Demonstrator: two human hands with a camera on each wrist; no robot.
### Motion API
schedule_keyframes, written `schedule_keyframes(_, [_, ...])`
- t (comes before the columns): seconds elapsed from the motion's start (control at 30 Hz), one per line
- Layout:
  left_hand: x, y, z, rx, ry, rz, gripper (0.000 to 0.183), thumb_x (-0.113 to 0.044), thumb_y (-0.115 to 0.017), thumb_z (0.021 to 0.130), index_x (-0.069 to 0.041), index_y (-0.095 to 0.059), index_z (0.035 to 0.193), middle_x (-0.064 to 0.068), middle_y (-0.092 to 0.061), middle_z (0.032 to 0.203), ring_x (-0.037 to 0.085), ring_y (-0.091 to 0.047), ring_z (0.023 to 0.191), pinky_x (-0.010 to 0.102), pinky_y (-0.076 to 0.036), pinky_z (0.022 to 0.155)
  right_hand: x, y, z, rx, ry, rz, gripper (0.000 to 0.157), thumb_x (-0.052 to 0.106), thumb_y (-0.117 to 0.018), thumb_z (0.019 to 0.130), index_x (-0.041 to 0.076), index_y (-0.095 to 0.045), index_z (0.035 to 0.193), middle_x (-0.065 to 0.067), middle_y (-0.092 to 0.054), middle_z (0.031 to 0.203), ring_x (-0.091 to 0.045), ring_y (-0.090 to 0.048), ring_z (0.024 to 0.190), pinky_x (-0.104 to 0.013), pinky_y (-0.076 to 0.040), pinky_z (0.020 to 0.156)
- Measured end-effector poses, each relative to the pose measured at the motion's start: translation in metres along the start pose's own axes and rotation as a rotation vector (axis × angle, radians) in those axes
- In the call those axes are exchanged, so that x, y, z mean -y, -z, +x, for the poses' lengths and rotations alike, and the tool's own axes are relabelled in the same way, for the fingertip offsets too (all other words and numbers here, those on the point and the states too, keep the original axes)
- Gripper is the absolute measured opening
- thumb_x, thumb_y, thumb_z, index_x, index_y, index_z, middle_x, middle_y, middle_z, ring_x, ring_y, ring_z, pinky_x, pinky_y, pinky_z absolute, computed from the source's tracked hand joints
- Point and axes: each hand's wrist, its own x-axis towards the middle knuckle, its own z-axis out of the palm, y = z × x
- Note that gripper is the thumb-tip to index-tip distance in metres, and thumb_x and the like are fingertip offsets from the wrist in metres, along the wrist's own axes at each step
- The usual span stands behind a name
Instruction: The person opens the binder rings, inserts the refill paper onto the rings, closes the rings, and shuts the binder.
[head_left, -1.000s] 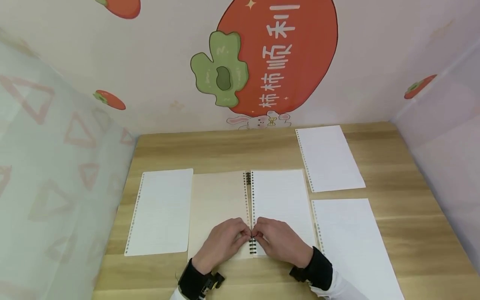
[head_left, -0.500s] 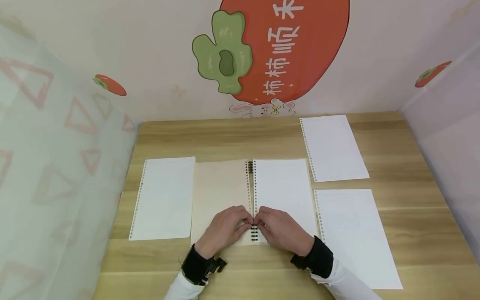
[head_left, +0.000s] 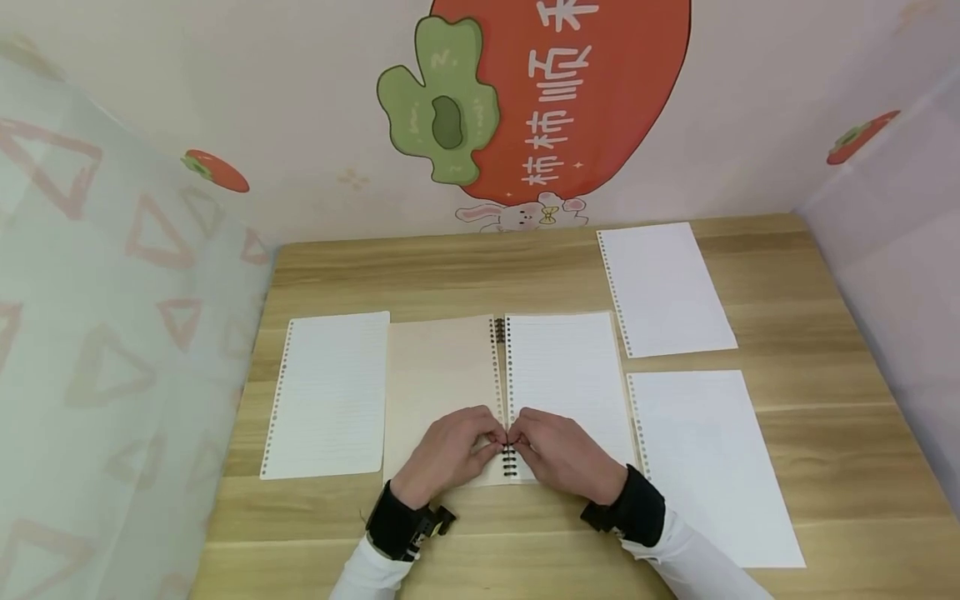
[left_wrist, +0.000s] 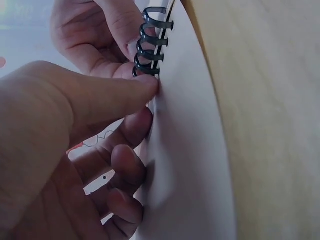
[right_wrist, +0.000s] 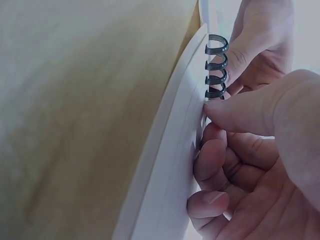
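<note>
A loose-leaf notebook lies open on the table, with a beige inner cover (head_left: 438,367) on the left and a lined white page (head_left: 566,362) on the right. Black binding rings (head_left: 510,467) run down its middle. Near the lower end, my left hand (head_left: 450,450) pinches the rings with thumb and forefinger. My right hand (head_left: 570,450) pinches them from the other side, fingertips almost meeting the left ones. Several black rings (right_wrist: 216,50) show beside the thumb in the right wrist view. Whether the rings under my fingertips are joined is hidden.
A loose punched sheet (head_left: 326,396) lies left of the notebook, meeting the cover's edge. Two more are on the right: an upper sheet (head_left: 667,292) and a lower sheet (head_left: 712,467). The wooden table (head_left: 435,279) ends at a decorated wall (head_left: 322,125).
The head view has tilted down, so table and hands sit higher in the frame. Both hands keep their pinch at the same spot on the rings; the sheets have not moved.
</note>
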Motion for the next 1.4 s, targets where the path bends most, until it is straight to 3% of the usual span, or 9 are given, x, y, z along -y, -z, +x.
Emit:
schedule_keyframes(0.63, [-0.0005,0.0087,0.0065,-0.002,0.021,0.016,0.005,-0.024,-0.075,0.093,-0.024,-0.08,0.095,-0.016,-0.068,0.095,0.001,-0.062,0.087,0.026,-0.053,0.077,-0.0027,0.0081,0.006,-0.044,0.013,0.037,0.008,0.013,-0.07,0.096,0.02,-0.074,0.096,0.012,-0.066,0.092,0.0,-0.057,0.076,-0.023,-0.052,0.069])
schedule_keyframes(0.87, [0.0008,0.0095,0.0061,0.005,0.02,-0.007,0.006,-0.024,-0.075,0.093,-0.024,-0.081,0.094,-0.017,-0.069,0.096,0.001,-0.061,0.085,0.026,-0.053,0.077,-0.0042,0.0076,0.0058,-0.071,0.044,0.05,0.008,0.013,-0.073,0.094,0.02,-0.077,0.096,0.012,-0.068,0.093,-0.001,-0.062,0.084,-0.025,-0.054,0.075])
schedule_keyframes(1.4, [-0.0029,0.0012,-0.002,0.003,0.008,0.008,0.006,-0.026,-0.075,0.093,-0.024,-0.08,0.095,-0.017,-0.069,0.097,0.002,-0.063,0.089,0.025,-0.054,0.078,-0.0031,0.0067,-0.0008,0.014,-0.001,0.117,0.009,0.015,-0.072,0.095,0.02,-0.078,0.1,0.012,-0.067,0.095,0.001,-0.059,0.082,-0.022,-0.052,0.073])
